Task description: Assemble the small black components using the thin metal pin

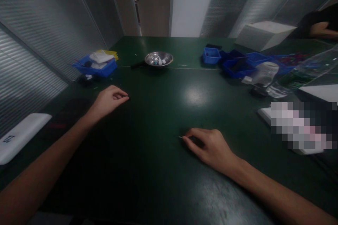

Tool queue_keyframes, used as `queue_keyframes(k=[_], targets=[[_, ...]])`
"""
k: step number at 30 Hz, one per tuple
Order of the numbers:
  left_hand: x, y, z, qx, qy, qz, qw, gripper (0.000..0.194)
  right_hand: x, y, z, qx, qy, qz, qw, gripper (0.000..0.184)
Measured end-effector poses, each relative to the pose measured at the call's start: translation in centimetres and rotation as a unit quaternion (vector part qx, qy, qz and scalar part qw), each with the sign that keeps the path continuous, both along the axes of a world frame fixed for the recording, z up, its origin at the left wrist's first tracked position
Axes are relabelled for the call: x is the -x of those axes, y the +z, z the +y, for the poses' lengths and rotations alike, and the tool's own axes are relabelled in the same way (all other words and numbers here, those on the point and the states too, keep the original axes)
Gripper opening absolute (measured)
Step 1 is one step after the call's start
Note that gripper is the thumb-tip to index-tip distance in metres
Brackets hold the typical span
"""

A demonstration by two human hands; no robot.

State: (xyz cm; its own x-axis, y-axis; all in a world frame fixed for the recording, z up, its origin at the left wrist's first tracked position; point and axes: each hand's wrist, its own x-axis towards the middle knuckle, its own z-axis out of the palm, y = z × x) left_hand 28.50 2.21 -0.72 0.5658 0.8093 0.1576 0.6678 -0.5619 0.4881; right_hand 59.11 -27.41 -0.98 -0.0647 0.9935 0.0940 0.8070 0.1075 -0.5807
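My left hand [109,99] rests on the dark green table [158,112], left of centre, fingers curled and pinched together at the tips; what they pinch, if anything, is too small to see. My right hand [208,146] lies on the table nearer to me, right of centre, fingers closed round a small dark object with a thin light tip [180,136] sticking out to the left. I cannot name that object. The two hands are well apart.
A metal bowl [158,58] with small parts stands at the back centre. A blue bin [95,65] with white cloth sits back left, several blue bins [232,61] and clear plastic bags [266,77] back right. A white device [19,135] lies at the left edge. Another person's arm [323,30] shows far right.
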Motion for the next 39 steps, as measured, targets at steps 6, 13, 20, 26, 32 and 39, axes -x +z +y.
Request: queue_keyframes(k=[6, 13, 20, 26, 32, 39], targets=[[-4.7, 0.8, -7.5, 0.091, -0.243, -0.034, 0.965, 0.021, 0.1, 0.0, 0.1, -0.002, 0.0, 0.007, 1.0, 0.029], [-7.0, -0.5, -14.7, 0.047, -0.392, -0.095, 0.914, 0.021, 0.0, -0.3, 0.1, -0.017, 0.037, 0.002, 0.999, 0.028], [-7.0, -1.6, -15.2, -0.073, -0.415, -0.08, 0.903, 0.021, 0.1, -0.5, 0.1, -0.026, 0.056, -0.018, 0.998, 0.026], [-7.3, -1.8, -15.5, 0.008, -0.415, -0.126, 0.901, 0.019, 0.4, -0.3, 0.1, -0.032, 0.065, -0.044, 0.996, 0.026], [-7.5, -1.7, -15.3, 0.067, -0.401, -0.135, 0.903, 0.02, 0.6, -0.4, 0.1, -0.041, 0.074, -0.045, 0.995, 0.026], [-7.7, -1.5, -15.5, 0.084, -0.399, -0.125, 0.905, 0.022, 1.9, -0.4, 0.1, -0.056, 0.077, -0.006, 0.995, 0.025]])
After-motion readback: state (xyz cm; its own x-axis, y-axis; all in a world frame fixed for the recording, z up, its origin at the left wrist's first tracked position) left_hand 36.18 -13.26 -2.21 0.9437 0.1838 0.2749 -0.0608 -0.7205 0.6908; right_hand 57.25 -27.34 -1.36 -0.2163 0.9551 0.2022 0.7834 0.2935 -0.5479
